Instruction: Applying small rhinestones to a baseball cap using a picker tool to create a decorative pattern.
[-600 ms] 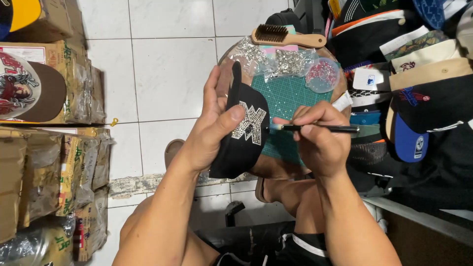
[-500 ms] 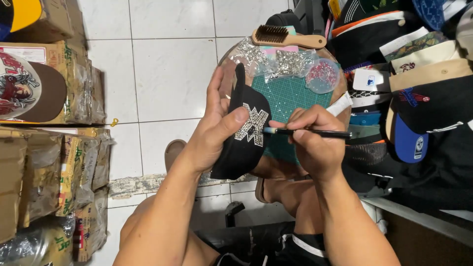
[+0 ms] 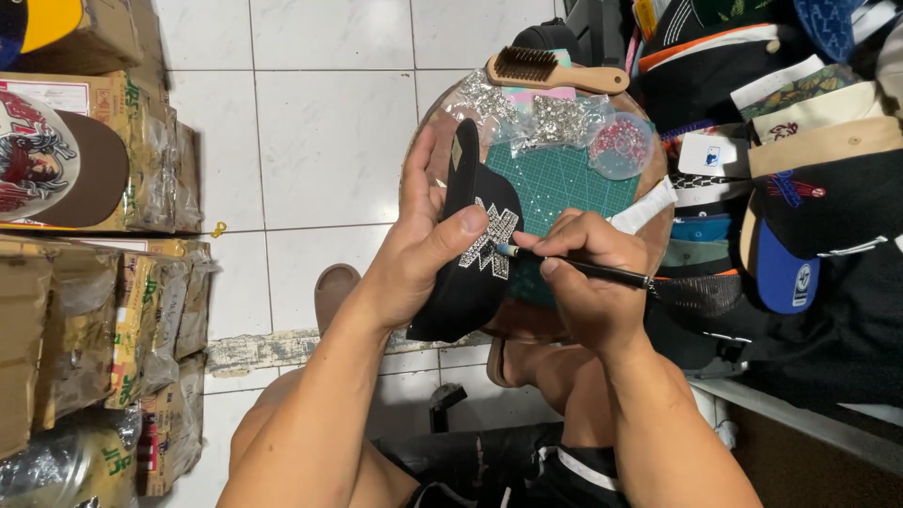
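Right now the left hand is wrapped around a black fabric cap, its thumb pressed onto the front panel beside a silver rhinestone emblem and the fingers curled behind the crown. The right hand, just to the right of the cap, is closed in a pencil grip around a thin black picking tool, whose tip touches the emblem. Behind the cap lies a green gridded cutting mat on a round wooden stool top. Beyond the cap, on the mat's far edge, sit clear bags of silver stones, a round clear dish of pink stones and a wooden-handled wire brush. Right of the cap stands a pile of assorted caps; well to its left are wrapped cardboard boxes on the white tiled floor.
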